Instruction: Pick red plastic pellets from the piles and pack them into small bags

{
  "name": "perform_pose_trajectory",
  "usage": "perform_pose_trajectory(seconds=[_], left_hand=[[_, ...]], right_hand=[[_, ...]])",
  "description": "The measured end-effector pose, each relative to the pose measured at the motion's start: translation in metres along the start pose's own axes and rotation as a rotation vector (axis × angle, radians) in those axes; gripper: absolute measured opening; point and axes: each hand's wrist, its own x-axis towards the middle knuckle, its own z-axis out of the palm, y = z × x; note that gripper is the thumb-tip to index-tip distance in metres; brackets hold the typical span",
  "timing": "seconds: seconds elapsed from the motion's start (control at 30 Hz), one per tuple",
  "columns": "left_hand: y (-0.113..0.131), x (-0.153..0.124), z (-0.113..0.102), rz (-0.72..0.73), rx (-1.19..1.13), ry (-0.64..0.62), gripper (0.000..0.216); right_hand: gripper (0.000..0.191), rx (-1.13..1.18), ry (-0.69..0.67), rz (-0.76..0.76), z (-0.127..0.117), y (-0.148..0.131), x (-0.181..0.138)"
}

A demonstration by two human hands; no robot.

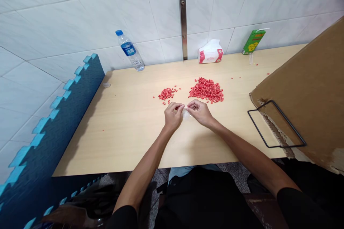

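My left hand (174, 114) and my right hand (200, 111) meet over the middle of the table, fingertips pinched close together. What they pinch is too small to name; a speck of red and white shows at the fingertips. Just below them is a translucent whitish piece (186, 115), perhaps thin plastic, partly covered by the fingers. Beyond my right hand lies a large heap of small red pieces (206, 90), short and rod-like. A smaller heap of the same red pieces (166, 93) lies beyond my left hand, with a few scattered around it.
Against the tiled wall stand a water bottle (130, 50), a tissue pack (211, 53) and a green drink carton (253, 42) with a straw. Blue foam mats (67, 111) border the left side. At right are a cardboard box (309, 89) and a black wire frame (287, 121).
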Motion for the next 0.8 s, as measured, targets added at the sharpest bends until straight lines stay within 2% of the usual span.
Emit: perform_pose_trajectory(seconds=[0.43,0.8], left_hand=[[0.0035,-0.0026,0.0038,0.091,-0.010,-0.063,0.011],[0.0018,-0.0017,0.0031,0.110,0.019,-0.075,0.010]], right_hand=[[0.015,-0.116,-0.003,-0.061,-0.0025,0.0013,-0.0002],[0.012,-0.226,0.020,-0.125,0.0001,0.0020,-0.0025]])
